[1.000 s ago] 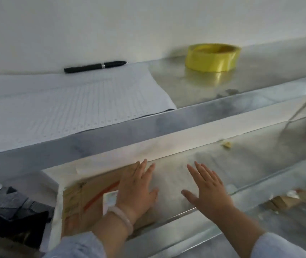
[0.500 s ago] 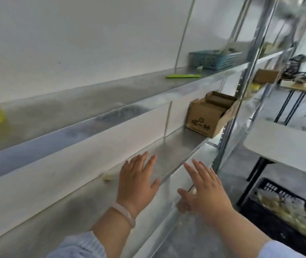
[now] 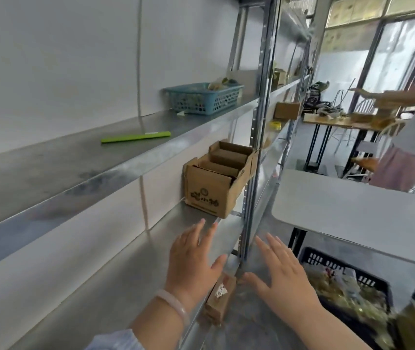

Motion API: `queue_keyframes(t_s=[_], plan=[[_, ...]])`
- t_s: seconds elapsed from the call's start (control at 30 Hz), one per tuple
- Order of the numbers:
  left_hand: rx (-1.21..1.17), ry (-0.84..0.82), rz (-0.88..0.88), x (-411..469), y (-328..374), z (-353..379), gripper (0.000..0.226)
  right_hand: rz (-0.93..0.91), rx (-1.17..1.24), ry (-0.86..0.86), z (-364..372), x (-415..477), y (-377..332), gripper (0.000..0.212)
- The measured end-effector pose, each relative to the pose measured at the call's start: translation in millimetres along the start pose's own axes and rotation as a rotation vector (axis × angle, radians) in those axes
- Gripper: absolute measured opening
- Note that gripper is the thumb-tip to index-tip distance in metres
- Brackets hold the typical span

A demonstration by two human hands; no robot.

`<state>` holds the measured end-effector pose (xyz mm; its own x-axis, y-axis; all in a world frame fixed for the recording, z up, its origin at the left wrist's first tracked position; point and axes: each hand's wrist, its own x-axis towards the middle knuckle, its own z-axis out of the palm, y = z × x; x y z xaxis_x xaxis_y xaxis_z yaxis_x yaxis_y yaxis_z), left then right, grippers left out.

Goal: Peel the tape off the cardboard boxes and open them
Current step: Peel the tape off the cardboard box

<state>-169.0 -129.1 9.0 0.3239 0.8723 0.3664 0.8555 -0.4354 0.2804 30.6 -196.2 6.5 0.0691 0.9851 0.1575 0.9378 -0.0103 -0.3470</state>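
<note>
An open brown cardboard box (image 3: 211,190) with dark printed characters stands on the lower metal shelf (image 3: 135,263) beside the upright post; smaller boxes sit inside it. My left hand (image 3: 193,261) hovers over that shelf, short of the box, fingers spread and empty; a pale bracelet is on its wrist. My right hand (image 3: 282,279) is spread and empty beyond the shelf's edge. A small cardboard box (image 3: 220,298) with a white label lies lower down between my two hands. Another brown box (image 3: 286,110) sits on a farther shelf.
A green stick-like tool (image 3: 135,137) and a blue plastic basket (image 3: 205,98) rest on the upper shelf. A white table (image 3: 358,210) stands to the right above a black crate (image 3: 347,289) of scraps. A person stands at far right by a wooden table (image 3: 340,121).
My view has swung to the right along the shelves; the yellow tape roll and paper have left the frame and the open box has come closer. Both hands stay spread and empty.
</note>
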Motion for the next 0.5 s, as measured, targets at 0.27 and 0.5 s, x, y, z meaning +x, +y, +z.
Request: queue_keyframes(t_s=[0.27,0.5], plan=[[-0.093,-0.102,-0.042,125,-34,58,0.07,0.07,0.063,-0.11,12,135,24,0.078],[-0.176,-0.17,-0.101,197,-35,92,0.072,0.131,0.184,-0.185,26,223,50,0.079]])
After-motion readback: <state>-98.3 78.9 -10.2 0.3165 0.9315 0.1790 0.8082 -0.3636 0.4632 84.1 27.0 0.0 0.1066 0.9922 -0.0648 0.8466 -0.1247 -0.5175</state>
